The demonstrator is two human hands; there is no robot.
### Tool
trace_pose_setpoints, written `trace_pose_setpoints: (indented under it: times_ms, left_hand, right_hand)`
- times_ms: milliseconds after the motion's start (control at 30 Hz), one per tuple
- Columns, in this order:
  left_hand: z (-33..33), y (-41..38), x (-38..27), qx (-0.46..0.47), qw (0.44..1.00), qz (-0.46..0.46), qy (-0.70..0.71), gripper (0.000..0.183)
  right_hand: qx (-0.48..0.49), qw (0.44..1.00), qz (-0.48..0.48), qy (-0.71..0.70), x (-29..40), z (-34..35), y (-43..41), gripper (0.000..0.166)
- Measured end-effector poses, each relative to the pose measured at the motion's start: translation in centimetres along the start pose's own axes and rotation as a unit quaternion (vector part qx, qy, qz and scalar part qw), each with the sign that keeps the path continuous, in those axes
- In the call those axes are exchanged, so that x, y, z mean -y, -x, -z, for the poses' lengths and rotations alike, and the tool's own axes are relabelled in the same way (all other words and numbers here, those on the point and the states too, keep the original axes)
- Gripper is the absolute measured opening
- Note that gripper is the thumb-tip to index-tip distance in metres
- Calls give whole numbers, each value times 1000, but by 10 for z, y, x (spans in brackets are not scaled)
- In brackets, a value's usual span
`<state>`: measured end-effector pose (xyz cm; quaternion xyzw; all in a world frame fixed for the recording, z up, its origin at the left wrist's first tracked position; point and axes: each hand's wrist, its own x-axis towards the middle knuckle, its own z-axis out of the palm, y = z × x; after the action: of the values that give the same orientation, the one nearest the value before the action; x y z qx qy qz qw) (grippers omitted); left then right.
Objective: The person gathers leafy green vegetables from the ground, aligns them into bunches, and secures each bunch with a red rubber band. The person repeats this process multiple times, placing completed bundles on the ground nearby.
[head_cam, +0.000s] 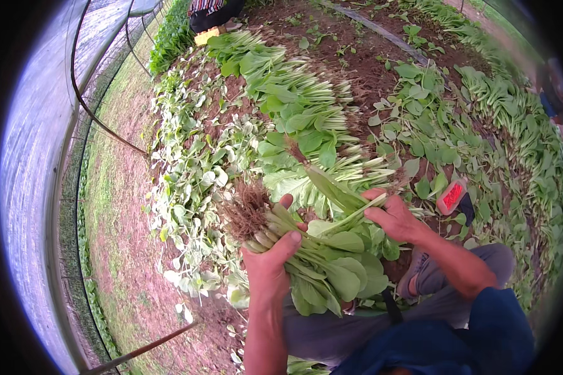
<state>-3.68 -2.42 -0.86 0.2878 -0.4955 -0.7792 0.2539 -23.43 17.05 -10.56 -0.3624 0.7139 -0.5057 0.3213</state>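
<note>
My left hand (273, 253) is closed around a thick bunch of leafy greens (342, 267), its brown roots pointing to the upper left and its broad leaves to the lower right. In my right hand (394, 216) is a single leafy plant (330, 185), roots up and to the left, along with a pale stalk between thumb and fingers. The leaves of the bunch lie just below and left of my right hand. Beyond both hands runs a long row of pulled greens (305, 101), laid side by side with roots to the right.
Loose leaves (192, 173) cover the soil at left. A small container with red contents (452, 197) lies at right, near my shoe (412, 272). Another row of greens (539, 136) runs along the far right. A person crouches by a yellow crate (209, 35). Metal hoops (108, 123) stand left.
</note>
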Motion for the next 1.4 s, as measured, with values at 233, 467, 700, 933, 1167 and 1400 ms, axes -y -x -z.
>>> trace_pose_setpoints:
  times_ms: [233,467,700,933,1167,1400]
  left_hand:
    - [-21,1,-1,168,974,83,128,72]
    - [-26,20,1,123,985,7,122,69]
    - [-12,24,3,104,986,-23,128,49]
    - [-25,29,4,94,988,-41,114,46]
    - [-55,40,14,206,978,-27,-31,50]
    - [-47,37,14,235,970,58,31,54]
  right_hand:
    - [40,967,159,193,65,20,22,45]
    - [-86,975,206,18,68,14,49,48]
    - [-48,896,192,-397,47,51,76,22]
    - [-88,966,236,65,95,65,90,22]
    - [-71,986,121,85,149,23,64,36]
    - [-12,983,181,-23,129,5,53,54]
